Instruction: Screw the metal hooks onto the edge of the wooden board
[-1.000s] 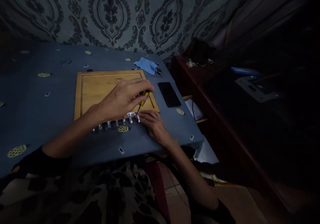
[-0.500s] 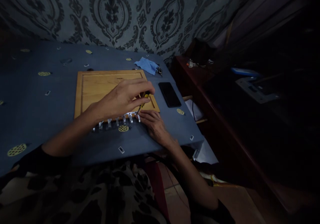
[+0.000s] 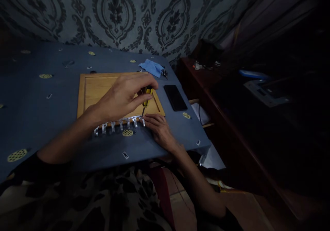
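My left hand [image 3: 125, 92] is closed around the yellow-and-black handle of a screwdriver [image 3: 146, 98], which slants down with its tip at the right end of a metal hook rail [image 3: 121, 123]. Several silvery hooks on this rail hang over the near edge of a wooden board [image 3: 99, 86] with a raised frame. My right hand [image 3: 160, 129] presses its bunched fingers on the rail's right end, beside the screwdriver tip. The tip's exact contact, and any screw there, are too small to make out. Part of the board is hidden behind my left hand and forearm.
On the blue patterned tablecloth [image 3: 59, 121], a black phone [image 3: 175, 97] lies right of the board. A blue cloth [image 3: 151, 67] and a small dark object [image 3: 164, 73] lie behind it. A dark red wooden edge [image 3: 213, 97] runs along the right, beyond the table's side.
My left hand has lifted slightly and shifted left, tilting up on the screwdriver handle, so more of the handle and shaft shows. My right hand stays in place.
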The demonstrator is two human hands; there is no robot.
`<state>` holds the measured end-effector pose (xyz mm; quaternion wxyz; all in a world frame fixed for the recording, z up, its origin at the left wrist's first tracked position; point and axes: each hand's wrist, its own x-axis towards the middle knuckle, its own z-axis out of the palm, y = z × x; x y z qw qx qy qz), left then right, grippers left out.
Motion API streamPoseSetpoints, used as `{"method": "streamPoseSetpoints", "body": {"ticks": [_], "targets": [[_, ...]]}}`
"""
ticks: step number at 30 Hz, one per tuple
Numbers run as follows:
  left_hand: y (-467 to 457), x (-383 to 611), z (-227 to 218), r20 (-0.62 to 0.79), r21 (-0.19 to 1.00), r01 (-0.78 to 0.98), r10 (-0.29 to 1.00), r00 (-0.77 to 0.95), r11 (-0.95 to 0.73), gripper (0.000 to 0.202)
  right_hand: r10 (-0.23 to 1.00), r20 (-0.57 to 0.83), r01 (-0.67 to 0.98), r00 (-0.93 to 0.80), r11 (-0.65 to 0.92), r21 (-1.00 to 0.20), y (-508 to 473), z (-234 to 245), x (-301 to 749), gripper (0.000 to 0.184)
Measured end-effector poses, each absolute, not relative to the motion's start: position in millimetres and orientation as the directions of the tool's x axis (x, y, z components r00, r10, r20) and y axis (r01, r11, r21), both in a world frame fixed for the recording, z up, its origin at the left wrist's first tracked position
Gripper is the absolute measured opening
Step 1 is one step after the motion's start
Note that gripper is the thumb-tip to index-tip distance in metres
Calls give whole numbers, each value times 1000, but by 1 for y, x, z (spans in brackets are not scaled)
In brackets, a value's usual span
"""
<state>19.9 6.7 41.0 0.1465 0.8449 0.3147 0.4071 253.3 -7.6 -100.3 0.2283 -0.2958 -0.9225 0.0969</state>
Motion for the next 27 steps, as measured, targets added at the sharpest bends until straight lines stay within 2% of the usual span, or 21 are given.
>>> {"method": "streamPoseSetpoints", "body": {"ticks": [10,27], "targets": [[10,24,32,577,465,439,640,508,-768,12,595,344,503,-726,801,-323,-7,-101,254,57],[11,24,29,559,454,437,630,539,-776,12,587,373,496,-718,808,-318,-7,-102,253,55]]}}
